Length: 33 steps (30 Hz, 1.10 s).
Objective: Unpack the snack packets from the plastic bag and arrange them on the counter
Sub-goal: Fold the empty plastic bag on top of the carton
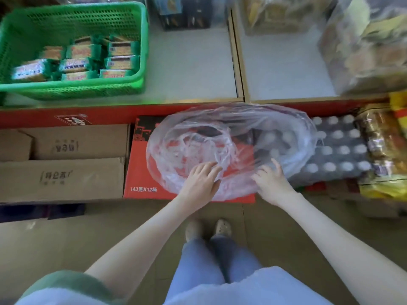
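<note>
At centre frame we press the slack plastic bag [284, 137] onto the red carton [141, 172], left hand [199, 182] with its grip released, right hand [272, 184] we cannot tell, and should feel through the film for strays to join the snack packets [120, 62] in the green basket [72, 90] upper left.

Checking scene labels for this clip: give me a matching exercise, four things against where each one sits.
Things:
1 green basket
2 plastic bag
3 red carton
4 brown boxes

Places:
A under the bag
B on the counter
C left of the red carton
D touched by the left hand and right hand

Pairs: 1-B, 2-D, 3-A, 4-C
</note>
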Available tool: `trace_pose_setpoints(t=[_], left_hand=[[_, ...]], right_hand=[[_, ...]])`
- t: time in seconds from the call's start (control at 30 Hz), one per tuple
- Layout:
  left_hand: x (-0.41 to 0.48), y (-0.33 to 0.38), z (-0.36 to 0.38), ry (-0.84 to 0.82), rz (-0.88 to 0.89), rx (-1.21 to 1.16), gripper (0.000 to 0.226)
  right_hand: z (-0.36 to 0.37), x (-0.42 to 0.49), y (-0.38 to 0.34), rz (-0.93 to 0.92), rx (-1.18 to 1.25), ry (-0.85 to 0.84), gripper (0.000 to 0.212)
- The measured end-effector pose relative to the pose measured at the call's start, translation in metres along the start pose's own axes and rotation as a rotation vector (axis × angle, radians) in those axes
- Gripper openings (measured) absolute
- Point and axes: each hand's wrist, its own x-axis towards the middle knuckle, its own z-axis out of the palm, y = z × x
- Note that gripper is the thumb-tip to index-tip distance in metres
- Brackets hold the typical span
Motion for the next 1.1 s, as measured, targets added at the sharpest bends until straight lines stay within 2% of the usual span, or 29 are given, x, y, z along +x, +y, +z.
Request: trace_pose_setpoints(t=[0.03, 0.13, 0.2, 0.27, 0.33, 0.4, 0.5, 0.53, 0.67, 0.7, 0.73, 0.8, 0.87, 0.9, 0.93, 1.0, 1.07, 1.1], left_hand=[[-0.001, 0.004, 0.000, -0.030, 0.008, -0.001, 0.044], [0.000, 0.024, -0.013, -0.171, 0.017, 0.006, 0.065], [0.006, 0.042, -0.025, -0.172, 0.006, 0.057, 0.076], [0.015, 0.061, -0.046, -0.080, -0.039, 0.015, 0.069], [0.026, 0.071, -0.072, 0.188, -0.053, -0.068, 0.043], [0.033, 0.071, -0.105, 0.389, -0.049, -0.095, 0.024], [0.036, 0.065, -0.159, 0.475, -0.106, -0.164, 0.023], [0.036, 0.063, -0.176, 0.520, -0.126, -0.215, 0.023], [0.027, 0.056, -0.228, 0.618, -0.256, -0.469, 0.025], [0.025, 0.052, -0.236, 0.637, -0.287, -0.504, 0.026], [0.022, 0.048, -0.243, 0.669, -0.309, -0.530, 0.028], [0.016, 0.042, -0.251, 0.731, -0.335, -0.527, 0.028], [0.011, 0.037, -0.257, 0.782, -0.352, -0.368, 0.015], [0.009, 0.036, -0.259, 0.799, -0.361, -0.220, 0.025], [0.007, 0.036, -0.258, 0.802, -0.349, -0.062, 0.045], [0.006, 0.039, -0.257, 0.866, -0.151, 0.208, 0.070], [0.008, 0.048, -0.254, 0.774, 0.083, 0.379, 0.075], [0.009, 0.053, -0.252, 0.659, 0.110, 0.422, 0.078]], right_hand=[[0.004, -0.003, 0.002, 0.008, -0.003, 0.099, 0.033], [-0.011, -0.010, -0.003, 0.060, 0.095, 0.458, 0.026], [-0.037, -0.011, -0.016, -0.004, 0.190, 0.662, 0.022], [-0.072, -0.012, -0.027, -0.051, 0.247, 0.819, 0.014], [-0.101, -0.013, -0.031, -0.027, 0.295, 0.964, 0.010], [-0.122, -0.016, -0.031, 0.068, 0.382, 1.000, 0.031], [-0.135, -0.022, -0.025, 0.234, 0.437, 0.877, 0.091], [-0.135, -0.024, -0.024, 0.283, 0.437, 0.841, 0.104], [-0.129, -0.021, -0.013, 0.583, 0.569, 0.831, 0.116], [-0.131, -0.019, -0.011, 0.630, 0.698, 0.815, 0.111], [-0.136, -0.019, -0.012, 0.640, 0.840, 0.787, 0.096], [-0.148, -0.017, -0.016, 0.553, 1.057, 0.695, 0.045], [-0.165, -0.016, -0.026, 0.427, 1.125, 0.754, 0.018], [-0.176, -0.015, -0.032, 0.370, 1.169, 0.796, 0.012], [-0.187, -0.016, -0.039, 0.311, 1.205, 0.823, 0.009], [-0.208, -0.014, -0.049, 0.189, 1.249, 0.844, 0.008], [-0.230, -0.018, -0.060, 0.049, 1.272, 0.869, 0.007], [-0.241, -0.022, -0.066, -0.015, 1.276, 0.891, 0.007]])
